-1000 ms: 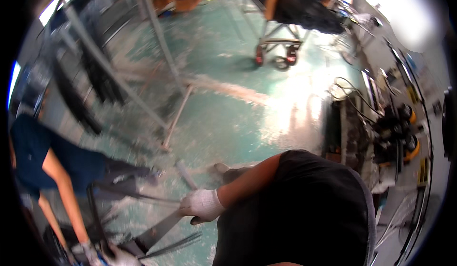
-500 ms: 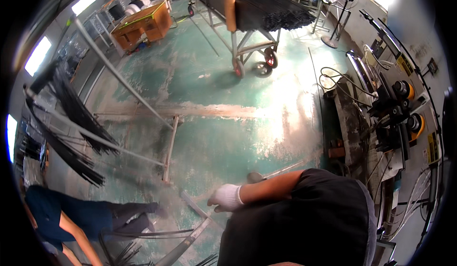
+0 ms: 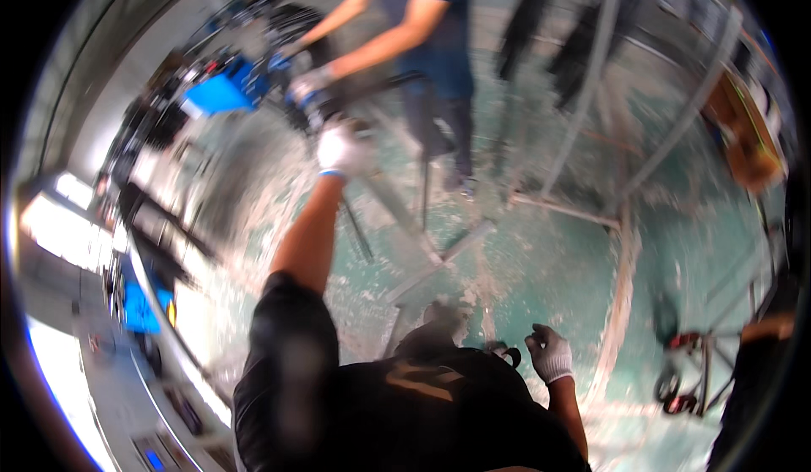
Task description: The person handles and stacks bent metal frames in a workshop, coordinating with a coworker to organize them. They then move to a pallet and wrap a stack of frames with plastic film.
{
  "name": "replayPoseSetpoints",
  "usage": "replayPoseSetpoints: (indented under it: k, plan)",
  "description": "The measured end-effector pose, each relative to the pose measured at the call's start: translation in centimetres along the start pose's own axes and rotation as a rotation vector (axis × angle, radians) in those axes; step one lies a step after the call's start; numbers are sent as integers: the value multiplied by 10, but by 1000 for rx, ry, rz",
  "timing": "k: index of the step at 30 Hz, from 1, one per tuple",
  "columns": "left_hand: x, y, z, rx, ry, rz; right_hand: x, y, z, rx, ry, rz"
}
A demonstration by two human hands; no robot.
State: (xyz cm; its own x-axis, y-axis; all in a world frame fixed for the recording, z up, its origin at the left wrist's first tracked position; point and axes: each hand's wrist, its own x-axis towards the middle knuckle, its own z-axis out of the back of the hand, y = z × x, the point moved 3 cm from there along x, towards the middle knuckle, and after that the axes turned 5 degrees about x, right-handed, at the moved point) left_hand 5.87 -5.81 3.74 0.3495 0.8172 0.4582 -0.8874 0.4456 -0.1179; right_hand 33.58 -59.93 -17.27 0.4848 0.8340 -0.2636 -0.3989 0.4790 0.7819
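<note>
My left hand [image 3: 345, 147], in a white glove, reaches far forward at the end of my stretched arm. It is right beside a co-worker's gloved hands [image 3: 311, 84] and the near end of a dark bundle of long strips [image 3: 297, 29]. Motion blurs its fingers, so whether it grips the bundle I cannot tell. Low beside my body hangs my right hand [image 3: 549, 354], also gloved. Its fingers are loosely bent, the thumb stands apart, and nothing shows in it. The co-worker [image 3: 439, 41], in a dark blue shirt, leans toward the bundle with both arms out.
A grey metal frame stand [image 3: 439, 257] rests on the worn green floor ahead of me. Rack bars [image 3: 596, 92] with hanging black strips [image 3: 583, 50] rise beyond it. A blue bin [image 3: 224, 90] lies left, a wooden desk [image 3: 739, 134] and wheeled cart [image 3: 697, 362] right.
My view has swung left, bringing the co-worker from the lower left to the top middle. My left arm is now stretched toward the co-worker's hands, and both my gloved hands show instead of one.
</note>
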Motion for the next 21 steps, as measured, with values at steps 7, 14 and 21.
replayPoseSetpoints:
  k: [7,14,21]
  plan:
    - [-56,-12,26,7,-278,-280,59,106,-33,-119,129,333]
    - [-58,6,-14,142,-180,-445,47,153,-47,-37,-51,208]
    - [-42,7,2,202,-331,-600,-115,42,40,-16,-481,-383]
